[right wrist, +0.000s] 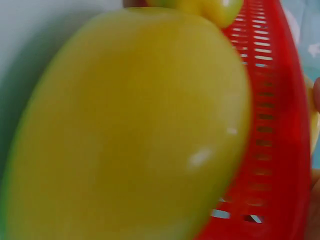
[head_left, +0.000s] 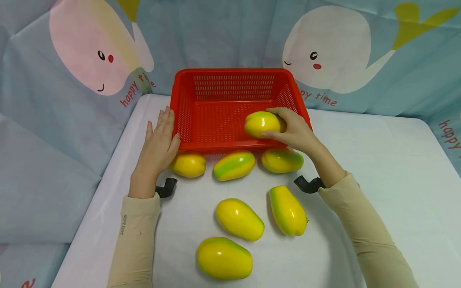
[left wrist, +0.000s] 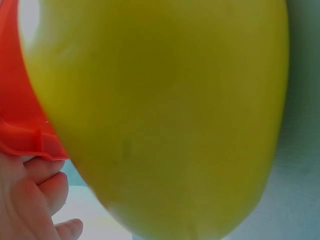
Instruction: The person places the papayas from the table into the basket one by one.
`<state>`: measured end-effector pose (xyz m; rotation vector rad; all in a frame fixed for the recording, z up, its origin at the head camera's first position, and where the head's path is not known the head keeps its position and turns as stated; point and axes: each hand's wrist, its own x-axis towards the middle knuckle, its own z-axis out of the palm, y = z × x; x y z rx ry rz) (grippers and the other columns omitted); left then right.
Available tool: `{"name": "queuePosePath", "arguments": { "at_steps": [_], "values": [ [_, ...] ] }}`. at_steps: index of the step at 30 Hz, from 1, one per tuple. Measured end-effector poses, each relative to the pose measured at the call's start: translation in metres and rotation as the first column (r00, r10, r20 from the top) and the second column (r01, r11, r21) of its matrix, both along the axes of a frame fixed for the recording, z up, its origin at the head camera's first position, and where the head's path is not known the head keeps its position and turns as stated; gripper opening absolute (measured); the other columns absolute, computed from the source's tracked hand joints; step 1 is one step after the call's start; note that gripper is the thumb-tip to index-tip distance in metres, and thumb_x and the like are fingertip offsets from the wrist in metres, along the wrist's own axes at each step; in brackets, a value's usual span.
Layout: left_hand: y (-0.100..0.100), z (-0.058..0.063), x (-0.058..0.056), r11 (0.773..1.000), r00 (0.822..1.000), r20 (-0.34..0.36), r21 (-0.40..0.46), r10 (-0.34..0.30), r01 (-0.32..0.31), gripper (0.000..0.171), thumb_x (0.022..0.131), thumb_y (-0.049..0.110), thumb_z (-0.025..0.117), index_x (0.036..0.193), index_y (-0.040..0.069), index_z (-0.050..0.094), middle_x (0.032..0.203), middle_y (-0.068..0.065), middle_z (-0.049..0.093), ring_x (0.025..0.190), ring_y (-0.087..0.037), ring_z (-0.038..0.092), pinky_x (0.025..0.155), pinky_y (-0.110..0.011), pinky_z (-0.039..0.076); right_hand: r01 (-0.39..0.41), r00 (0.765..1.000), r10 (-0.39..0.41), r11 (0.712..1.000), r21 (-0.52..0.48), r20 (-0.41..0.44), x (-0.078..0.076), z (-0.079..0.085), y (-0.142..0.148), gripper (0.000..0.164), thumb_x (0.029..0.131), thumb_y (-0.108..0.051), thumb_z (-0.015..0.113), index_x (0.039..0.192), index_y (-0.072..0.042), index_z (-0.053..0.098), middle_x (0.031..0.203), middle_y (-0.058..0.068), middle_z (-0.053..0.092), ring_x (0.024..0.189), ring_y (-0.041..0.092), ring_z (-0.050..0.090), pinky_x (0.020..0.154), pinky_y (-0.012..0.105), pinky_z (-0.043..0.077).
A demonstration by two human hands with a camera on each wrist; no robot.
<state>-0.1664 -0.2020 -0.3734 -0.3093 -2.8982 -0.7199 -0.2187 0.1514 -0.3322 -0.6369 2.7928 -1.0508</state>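
Observation:
My right hand (head_left: 296,131) holds a yellow papaya (head_left: 261,125) over the right part of a red plastic basket (head_left: 223,145), thumb on its near side and fingers on the far side. In the head view, my left hand (head_left: 158,145) rests along the basket's left wall with its fingers extended. Just in front of the basket lie three papayas: a yellow one (head_left: 189,165) by the left hand, a green-striped one (head_left: 234,165) in the middle, and a greener one (head_left: 282,161) at right. Large papayas (left wrist: 165,110) fill much of both wrist views.
Nearer on the white table (head_left: 374,168) lie three more papayas: one at right (head_left: 288,210), one in the middle (head_left: 239,219) and one in front (head_left: 224,258). Black curved pieces (head_left: 167,188) show at both wrists. A blue whale-print cloth (head_left: 223,32) hangs behind the basket.

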Motion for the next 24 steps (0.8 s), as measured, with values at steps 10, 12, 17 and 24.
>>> {"name": "queuePosePath", "arguments": {
  "at_steps": [10,12,17,24],
  "values": [
    [0.0002,0.0003,-0.0008,1.000,1.000,0.003,0.001,-0.003,0.003,0.062,0.098,0.025,0.031,0.151,0.003,0.009,0.158,-0.009,0.004,0.144,-0.023,0.001,0.113,-0.049,-0.006,-0.030,0.997,0.024,0.996,0.080,0.073,-0.0082,-0.0043,0.0006,0.065,0.082,-0.038,0.071,0.134,-0.006,0.048,0.128,0.011,0.053,0.110,0.026,0.048,0.097,0.045,0.041],
    [0.0002,0.0005,-0.0008,1.000,1.000,0.005,0.001,-0.003,0.003,0.062,0.098,0.025,0.031,0.151,0.003,0.009,0.158,-0.009,0.004,0.144,-0.023,0.001,0.113,-0.049,-0.006,-0.046,0.996,0.040,0.995,0.084,0.076,-0.0083,-0.0039,0.0006,0.061,0.083,-0.032,0.071,0.134,-0.004,0.050,0.127,0.012,0.054,0.112,0.027,0.048,0.098,0.046,0.041],
    [0.0006,0.0009,-0.0008,1.000,1.000,0.000,0.004,-0.002,0.002,0.062,0.098,0.025,0.031,0.151,0.002,0.009,0.157,-0.009,0.005,0.144,-0.023,0.001,0.113,-0.051,-0.005,-0.053,0.996,0.048,0.996,0.075,0.074,-0.0087,-0.0042,0.0004,0.052,0.085,-0.022,0.070,0.130,-0.002,0.054,0.123,0.014,0.058,0.113,0.028,0.050,0.097,0.045,0.042],
    [0.0003,0.0013,-0.0006,1.000,1.000,0.000,0.003,-0.002,0.002,0.062,0.098,0.025,0.031,0.151,0.002,0.009,0.157,-0.010,0.006,0.144,-0.023,0.002,0.113,-0.051,-0.004,-0.042,0.998,0.040,0.998,0.039,0.054,-0.0077,-0.0060,0.0015,0.049,0.085,-0.022,0.070,0.128,-0.003,0.056,0.124,0.012,0.057,0.111,0.028,0.051,0.096,0.046,0.043]
  ]
}}
